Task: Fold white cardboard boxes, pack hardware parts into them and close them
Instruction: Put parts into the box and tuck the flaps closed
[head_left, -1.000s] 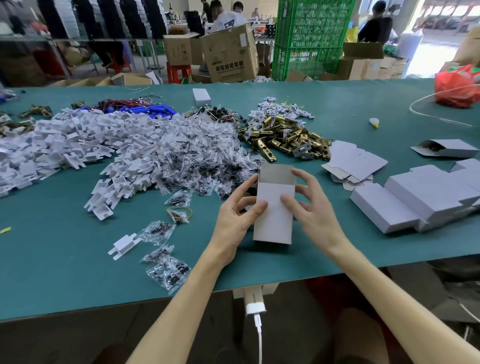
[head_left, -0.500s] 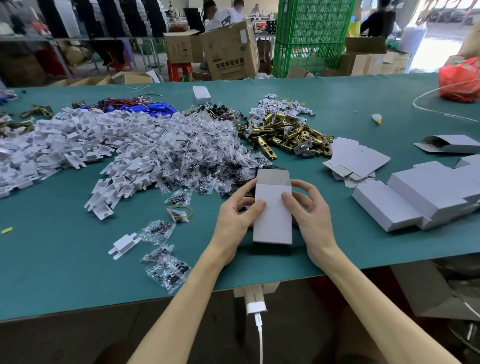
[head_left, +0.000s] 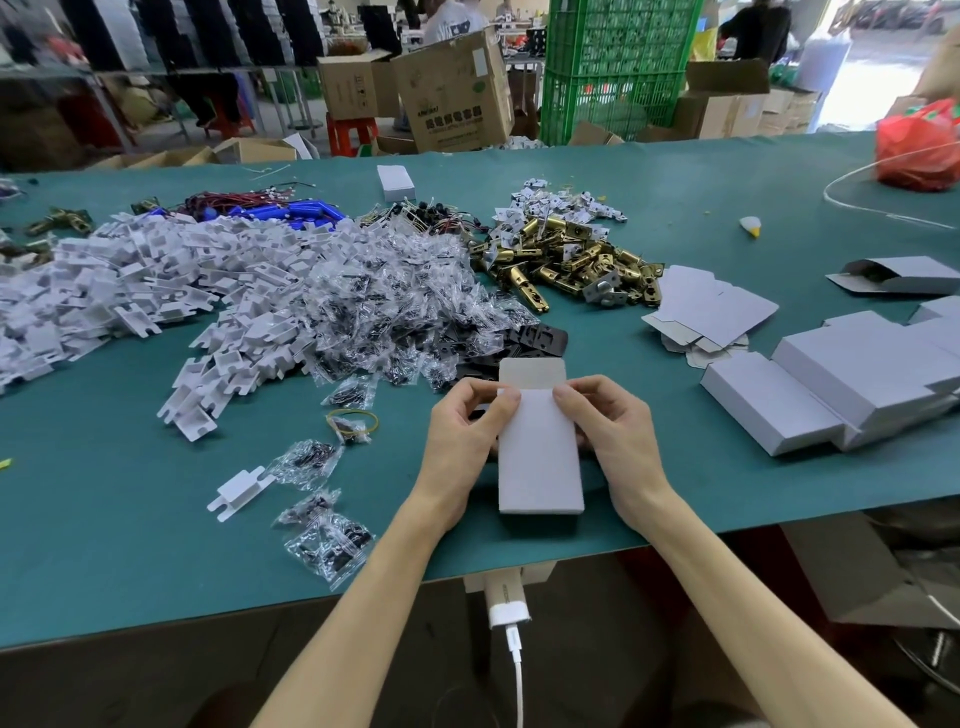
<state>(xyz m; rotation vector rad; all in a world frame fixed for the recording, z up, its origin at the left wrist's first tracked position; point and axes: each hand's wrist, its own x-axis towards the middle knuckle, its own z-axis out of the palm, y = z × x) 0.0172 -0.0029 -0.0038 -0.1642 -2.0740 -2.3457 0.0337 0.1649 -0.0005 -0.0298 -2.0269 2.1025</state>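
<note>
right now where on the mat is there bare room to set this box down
Widest bare mat is near left, below the white clips and left of the loose bags. Another, far right, between the brass latches and the red bag. A narrow strip separates the right hand from the folded boxes. Around the screw bags it is crowded.

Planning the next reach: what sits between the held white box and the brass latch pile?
Head view: black plates lie just beyond the white box, then bare green mat up to the brass latch pile.
</note>
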